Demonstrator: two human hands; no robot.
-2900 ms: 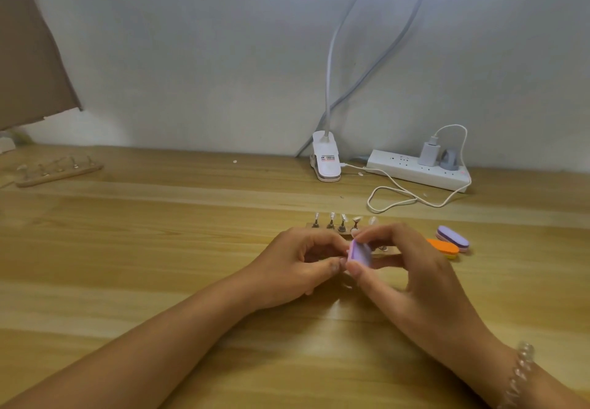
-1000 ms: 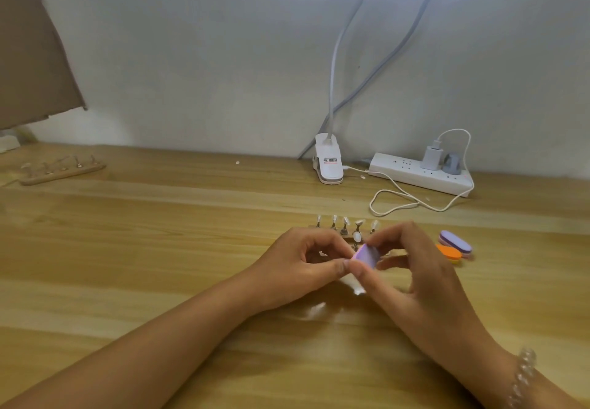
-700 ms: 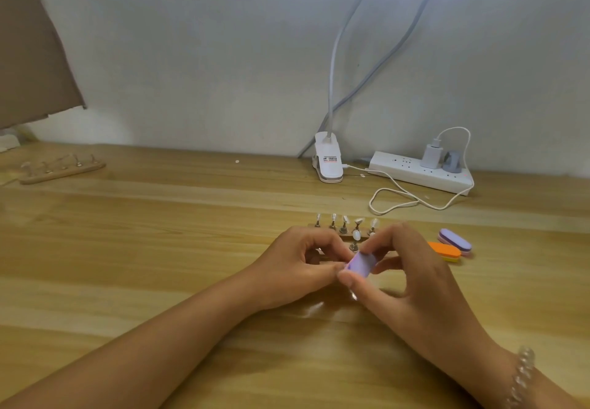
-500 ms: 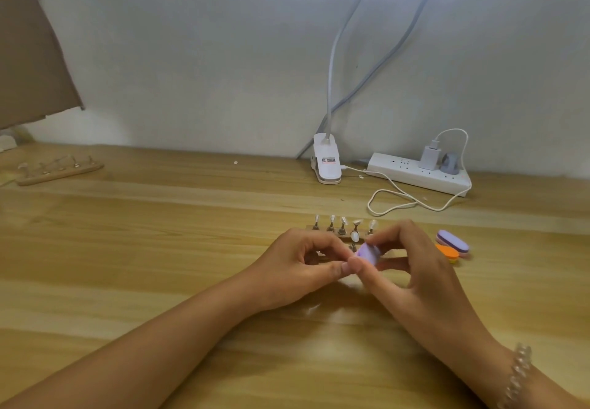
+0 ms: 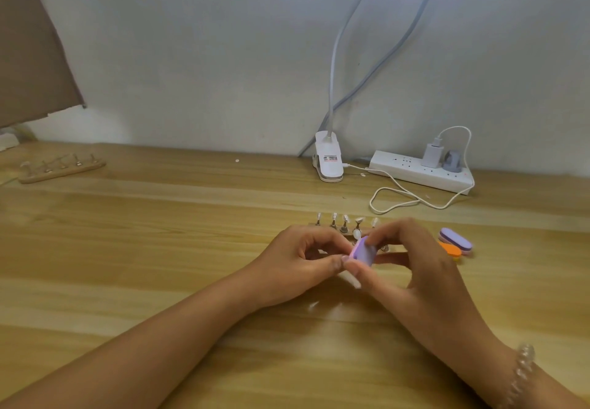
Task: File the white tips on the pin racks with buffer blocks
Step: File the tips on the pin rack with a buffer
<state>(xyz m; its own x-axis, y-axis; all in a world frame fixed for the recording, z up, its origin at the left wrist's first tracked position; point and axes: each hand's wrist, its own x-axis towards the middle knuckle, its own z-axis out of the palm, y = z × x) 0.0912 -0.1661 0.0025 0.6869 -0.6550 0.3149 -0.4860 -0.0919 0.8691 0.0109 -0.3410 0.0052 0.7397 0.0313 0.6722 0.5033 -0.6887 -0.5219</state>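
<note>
Fingers (image 5: 387, 230) of the right hand (image 5: 424, 281) pinched a lilac oval foam buffer block (image 5: 364, 251) just in front of the small wooden pin rack (image 5: 344, 229) of white tips, on the wooden surface (image 5: 159, 249). The left hand (image 5: 297, 265) curled beside the block, thumb meeting forefinger. I could not tell what they pinched.

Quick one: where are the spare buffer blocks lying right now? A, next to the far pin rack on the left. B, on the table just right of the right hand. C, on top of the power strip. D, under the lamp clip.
B: the spare lilac buffer block and the orange buffer block lie on the table just right of the right hand, which pinches the held lilac buffer block.
</note>
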